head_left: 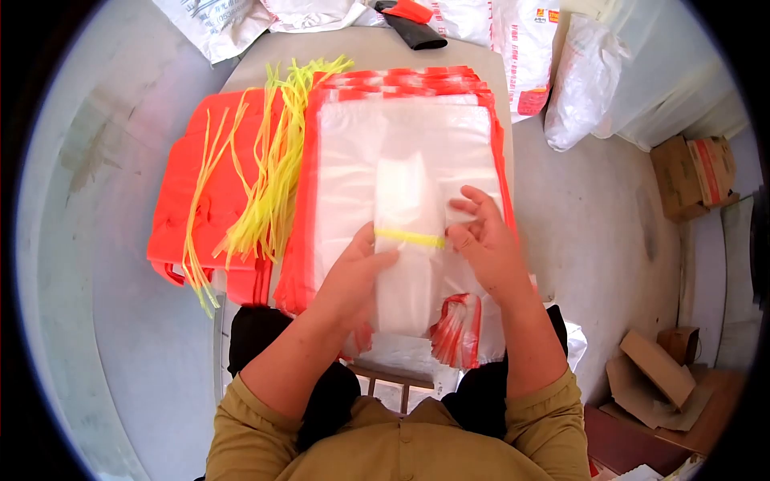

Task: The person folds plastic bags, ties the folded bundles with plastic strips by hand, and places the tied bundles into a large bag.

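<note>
Evidently, the left hand grips the left side of a folded bundle of clear plastic bags, its thumb laid over the upper face and its other fingers along the edge. The bundle lies lengthwise, pointing away from the person, on top of a broad stack of clear bags with red edges. A flat yellow strip crosses the bundle near its middle.

On the other side, the right hand is open, with its fingers parted and loosely curled and its thumb close to the right end of the strip. It is slightly blurred, so whether the thumb touches the strip is hard to say. Just below it, a pleated red-and-clear fan of plastic sits beside the bundle's near end.

To the left of the stack, a loose heap of yellow strips lies partly over a pile of red plastic bags, a few strands trailing toward the person. All of this rests on a pale bench. White printed sacks stand around its far end, and a cardboard box is well off to the right.
</note>
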Demonstrator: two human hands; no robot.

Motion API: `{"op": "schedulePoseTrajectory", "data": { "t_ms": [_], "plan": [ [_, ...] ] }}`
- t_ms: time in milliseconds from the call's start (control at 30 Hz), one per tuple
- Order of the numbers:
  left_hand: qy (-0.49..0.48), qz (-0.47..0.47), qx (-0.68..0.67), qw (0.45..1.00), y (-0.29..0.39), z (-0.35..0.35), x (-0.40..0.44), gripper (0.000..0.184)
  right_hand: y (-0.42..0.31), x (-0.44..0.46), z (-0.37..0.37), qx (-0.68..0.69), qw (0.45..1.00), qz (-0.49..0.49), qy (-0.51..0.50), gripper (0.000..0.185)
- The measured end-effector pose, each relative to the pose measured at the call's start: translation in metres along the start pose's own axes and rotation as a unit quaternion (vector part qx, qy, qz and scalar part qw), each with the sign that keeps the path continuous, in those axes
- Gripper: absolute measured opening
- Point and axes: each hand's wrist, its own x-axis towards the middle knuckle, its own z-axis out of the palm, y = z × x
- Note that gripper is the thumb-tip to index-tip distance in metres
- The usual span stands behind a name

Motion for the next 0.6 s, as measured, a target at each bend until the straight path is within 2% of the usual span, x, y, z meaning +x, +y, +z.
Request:
{"op": "schedulePoseTrajectory", "data": {
  "t_ms": [67,167,267,367,467,600],
  "plan": [
    [-0.014,0.005,-0.016,1.0,-0.003,-0.002,0.002,0.057,-0.002,-0.004,0.008,0.059,0.996,0.052,-0.048,0.07],
    [-0.006,-0.018,-0.009,1.0,-0.002,0.003,0.0,0.054,0.002,-0.005,0.007,0.009,0.996,0.038,-0.076,0.08],
    [-0.007,-0.009,0.114,0.993,-0.007,0.004,0.002,0.061,0.011,0.0,0.01,0.067,0.996,0.03,-0.059,0.081],
    [-0.007,0.002,0.12,0.993,-0.014,-0.001,0.004,0.068,0.008,0.0,0.006,0.048,0.995,0.028,-0.084,0.083],
    [-0.018,0.01,0.102,0.995,-0.013,0.0,0.003,0.073,-0.002,-0.001,0.0,-0.029,0.993,0.057,-0.099,0.084],
    [-0.02,0.003,0.137,0.99,-0.014,-0.001,0.002,0.08,0.004,0.003,0.0,0.002,0.995,0.049,-0.081,0.085]
  ]
}}
